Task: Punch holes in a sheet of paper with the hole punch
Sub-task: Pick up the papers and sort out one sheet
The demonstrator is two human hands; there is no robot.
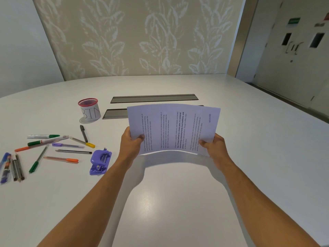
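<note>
A printed sheet of paper [173, 128] is held up above the white table, turned sideways so its text lines run vertically, and it bows a little. My left hand [131, 142] pinches its lower left part, thumb on the front. My right hand [212, 144] pinches the lower right part the same way. The purple hole punch [100, 162] lies on the table to the left of my left forearm, untouched.
Several pens and markers [53, 148] lie scattered at the left of the table [178, 202]. A red-rimmed cup labelled BIN [89, 109] stands behind them. Two dark cable slots [154, 98] run across the table beyond the paper. A door is at the far right.
</note>
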